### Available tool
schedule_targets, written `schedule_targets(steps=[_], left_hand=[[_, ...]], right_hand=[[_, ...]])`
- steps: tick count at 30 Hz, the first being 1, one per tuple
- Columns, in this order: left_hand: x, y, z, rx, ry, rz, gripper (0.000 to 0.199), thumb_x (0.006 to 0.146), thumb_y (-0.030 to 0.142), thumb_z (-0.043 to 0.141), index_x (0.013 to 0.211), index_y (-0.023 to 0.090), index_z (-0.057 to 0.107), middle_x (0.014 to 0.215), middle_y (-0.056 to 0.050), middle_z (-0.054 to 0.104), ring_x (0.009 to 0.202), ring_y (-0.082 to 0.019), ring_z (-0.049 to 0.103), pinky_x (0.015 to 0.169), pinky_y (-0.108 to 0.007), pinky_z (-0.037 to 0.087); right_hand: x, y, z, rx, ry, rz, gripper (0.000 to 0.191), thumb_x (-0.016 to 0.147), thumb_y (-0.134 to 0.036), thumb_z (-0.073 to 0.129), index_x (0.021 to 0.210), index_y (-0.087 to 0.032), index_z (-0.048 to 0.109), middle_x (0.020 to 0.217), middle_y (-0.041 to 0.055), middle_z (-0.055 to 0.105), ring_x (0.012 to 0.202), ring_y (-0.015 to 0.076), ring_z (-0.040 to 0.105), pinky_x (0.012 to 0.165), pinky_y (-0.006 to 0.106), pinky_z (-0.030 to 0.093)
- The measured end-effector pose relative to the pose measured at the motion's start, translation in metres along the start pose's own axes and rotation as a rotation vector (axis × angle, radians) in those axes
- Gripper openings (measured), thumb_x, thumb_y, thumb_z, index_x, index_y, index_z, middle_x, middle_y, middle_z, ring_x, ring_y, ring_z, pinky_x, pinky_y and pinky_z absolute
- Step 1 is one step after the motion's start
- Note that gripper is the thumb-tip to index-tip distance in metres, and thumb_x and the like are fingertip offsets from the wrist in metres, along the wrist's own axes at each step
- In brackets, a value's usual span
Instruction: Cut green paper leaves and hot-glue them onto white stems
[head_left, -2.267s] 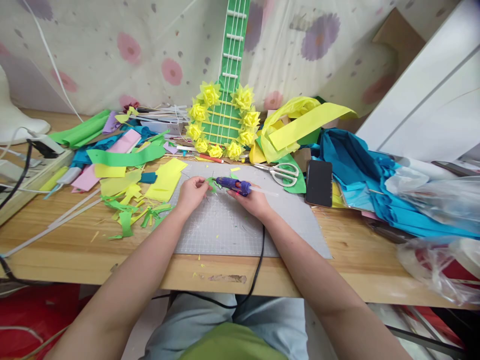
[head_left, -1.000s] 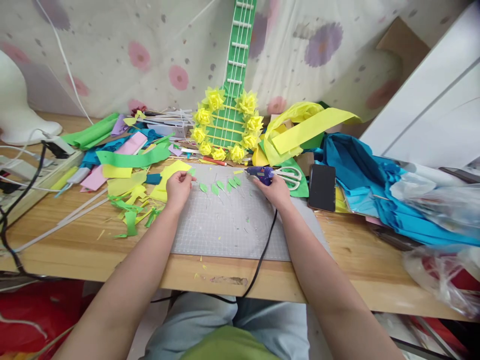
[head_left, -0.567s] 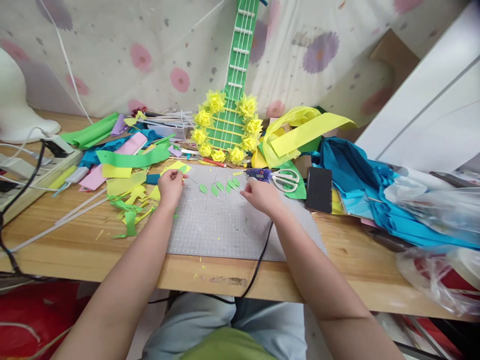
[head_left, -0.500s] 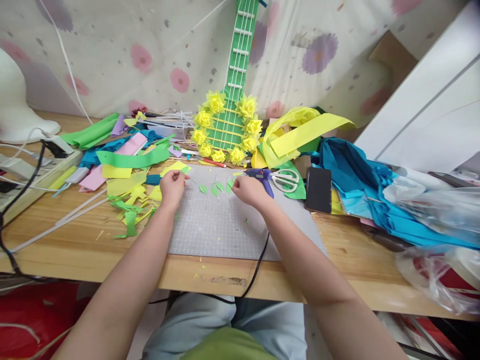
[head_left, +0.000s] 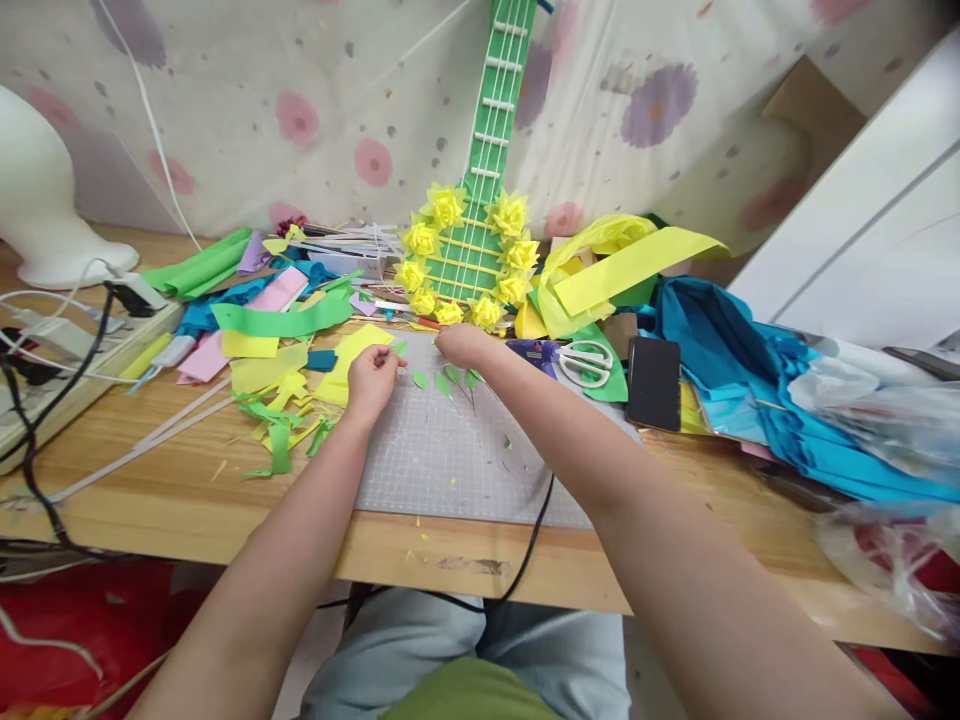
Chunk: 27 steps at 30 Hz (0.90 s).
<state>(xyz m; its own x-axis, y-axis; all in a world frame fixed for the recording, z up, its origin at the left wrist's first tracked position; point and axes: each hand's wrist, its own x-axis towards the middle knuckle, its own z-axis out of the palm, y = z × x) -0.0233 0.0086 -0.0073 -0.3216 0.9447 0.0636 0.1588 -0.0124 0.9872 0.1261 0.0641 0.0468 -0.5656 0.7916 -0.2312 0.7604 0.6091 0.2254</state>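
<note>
My left hand (head_left: pixel 375 380) is closed in a pinch at the left part of the grey cutting mat (head_left: pixel 420 460), with a small green paper leaf (head_left: pixel 400 348) at its fingertips. My right hand (head_left: pixel 461 345) reaches to the back of the mat; its fingers point down and are mostly hidden, so what they hold cannot be made out. Between and below the hands lie several green leaves (head_left: pixel 420 379) with thin stems. Behind them stands a green paper guitar (head_left: pixel 469 255) ringed with yellow paper flowers (head_left: pixel 444 206).
A purple glue gun (head_left: pixel 536 352), white-handled scissors (head_left: pixel 586 364) and a black phone (head_left: pixel 654 382) lie right of the hands. Paper scraps (head_left: pixel 281 400) cover the left side. Blue crepe paper (head_left: pixel 712 340) is at the right, a power strip (head_left: pixel 150 340) far left.
My right hand has moved left and back, closer to the guitar's base. My left hand keeps its pinch on the leaf. The whole view has shifted slightly.
</note>
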Motion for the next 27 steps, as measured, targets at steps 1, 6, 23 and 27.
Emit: schedule_targets(steps=[1, 6, 23, 27], left_hand=[[0.000, 0.000, 0.000, 0.002, 0.000, 0.000, 0.007, 0.069, 0.025, 0.054, 0.070, 0.018, 0.053, 0.064, -0.001, 0.064, 0.042, -0.007, 0.043, 0.048, -0.021, 0.036], [-0.001, 0.001, 0.001, 0.036, -0.005, -0.004, 0.007, 0.069, 0.024, 0.053, 0.070, 0.017, 0.054, 0.064, -0.002, 0.065, 0.041, -0.007, 0.043, 0.046, -0.020, 0.036], [-0.006, 0.002, 0.002, 0.083, -0.231, -0.020, 0.015, 0.065, 0.031, 0.056, 0.062, 0.016, 0.054, 0.052, 0.003, 0.053, 0.040, -0.006, 0.035, 0.044, -0.021, 0.029], [-0.014, 0.010, 0.004, 0.085, -0.342, -0.014, 0.017, 0.064, 0.033, 0.057, 0.060, 0.017, 0.053, 0.050, 0.004, 0.050, 0.040, -0.006, 0.034, 0.045, -0.021, 0.029]], right_hand=[[0.001, -0.001, -0.002, -0.031, -0.032, 0.002, 0.031, 0.078, -0.004, 0.043, 0.100, -0.007, 0.064, 0.102, 0.0171, 0.064, 0.096, 0.0255, 0.060, 0.076, 0.032, 0.046], [0.004, -0.006, -0.005, -0.068, -0.102, 0.003, 0.031, 0.078, -0.004, 0.043, 0.102, -0.006, 0.064, 0.102, 0.0186, 0.065, 0.098, 0.0263, 0.060, 0.077, 0.034, 0.048], [-0.058, 0.007, 0.034, 0.480, 0.508, 0.127, 0.021, 0.075, -0.011, 0.040, 0.084, -0.017, 0.058, 0.081, 0.0042, 0.061, 0.072, 0.0129, 0.051, 0.064, 0.022, 0.034], [-0.085, 0.005, 0.054, 0.535, 0.625, 0.137, 0.020, 0.081, -0.015, 0.038, 0.084, -0.017, 0.058, 0.083, 0.0046, 0.060, 0.077, 0.0140, 0.050, 0.068, 0.023, 0.034]])
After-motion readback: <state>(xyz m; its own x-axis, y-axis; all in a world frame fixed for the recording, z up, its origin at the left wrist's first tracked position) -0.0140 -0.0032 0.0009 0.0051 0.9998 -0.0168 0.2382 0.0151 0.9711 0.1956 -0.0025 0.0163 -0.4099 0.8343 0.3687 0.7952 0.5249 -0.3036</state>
